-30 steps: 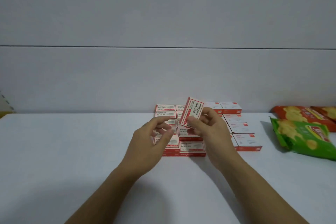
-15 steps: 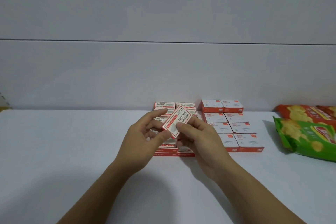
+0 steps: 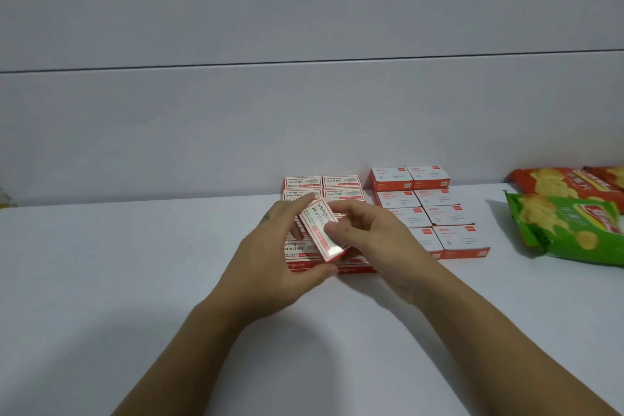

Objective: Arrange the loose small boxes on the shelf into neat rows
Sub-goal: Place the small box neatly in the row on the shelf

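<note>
Red-and-white small box (image 3: pixel 320 233) is held up over the shelf (image 3: pixel 135 280). It is tilted, printed face toward the camera, long axis running diag. from upper left to lower right. Left hand (image 3: pixel 270 263) grips it end to end, w/ the index fingertip at the far end, the thumb (image 3: pixel 326 269) at the near corner and the other fingers curled behind. Right hand (image 3: pixel 381 246) pinches it from the right side: thumb pressed on the printed face, remaining fingers loosely curled behind the box.

The box hovers over the left block of boxes (image 3: pixel 304 183), which have the same red-bordered print. They lie flat in 2 columns w/ the back row up by the wall (image 3: pixel 304 111); the front rows are partly hidden by the hands. Just right of it, w/ a narrow gap btwn, sits the right block of boxes (image 3: pixel 449 216): white tops, red sides, 2 columns, 4 rows, a bit staggered.

Far right, a green snack bag (image 3: pixel 567 230) lies flat, w/ an orange snack bag (image 3: pixel 557 184) just behind it.
</note>
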Tool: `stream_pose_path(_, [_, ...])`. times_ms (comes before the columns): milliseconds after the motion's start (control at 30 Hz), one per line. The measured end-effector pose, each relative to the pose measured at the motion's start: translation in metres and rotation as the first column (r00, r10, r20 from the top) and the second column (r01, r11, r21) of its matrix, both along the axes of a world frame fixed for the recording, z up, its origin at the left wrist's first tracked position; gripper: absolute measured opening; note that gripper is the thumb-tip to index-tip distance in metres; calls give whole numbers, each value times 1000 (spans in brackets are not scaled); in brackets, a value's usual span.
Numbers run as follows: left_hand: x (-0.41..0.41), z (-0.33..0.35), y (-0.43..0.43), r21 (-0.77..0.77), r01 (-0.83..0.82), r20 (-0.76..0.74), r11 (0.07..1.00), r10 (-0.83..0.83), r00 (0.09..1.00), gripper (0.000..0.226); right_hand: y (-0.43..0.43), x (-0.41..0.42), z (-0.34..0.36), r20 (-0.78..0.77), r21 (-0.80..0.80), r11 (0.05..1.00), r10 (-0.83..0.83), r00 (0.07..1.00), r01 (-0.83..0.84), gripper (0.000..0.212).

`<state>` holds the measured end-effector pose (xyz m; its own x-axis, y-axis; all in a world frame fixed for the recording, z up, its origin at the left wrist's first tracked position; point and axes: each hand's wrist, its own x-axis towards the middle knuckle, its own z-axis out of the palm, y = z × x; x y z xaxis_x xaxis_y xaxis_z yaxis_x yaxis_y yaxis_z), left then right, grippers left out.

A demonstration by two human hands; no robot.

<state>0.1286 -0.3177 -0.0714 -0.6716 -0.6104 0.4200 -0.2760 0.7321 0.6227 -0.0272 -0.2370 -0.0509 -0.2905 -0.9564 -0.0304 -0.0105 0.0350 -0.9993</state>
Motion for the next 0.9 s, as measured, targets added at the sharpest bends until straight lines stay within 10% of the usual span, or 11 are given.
stream_pose_path(200, [-3,-1,1,-215,-175,13,961,182,983,77,-1,2,-5,-278,-86,990,-132,951,113,36])
stream_pose_path(300, [-7,-3,1,-368,-243,6,898,264,965,77,0,9,-6,-655,-139,984,-176,735,112,57])
stream_pose_path(433, [-10,-7,0,-481,-255,-12,839,285,959,69,2,13,-5,-788,-199,971,-237,569,130,58])
stream_pose_path(900, [10,-6,-16,-155,-177,70,972,190,979,62,24,-34,12,-929,70,992,27,369,102,44])
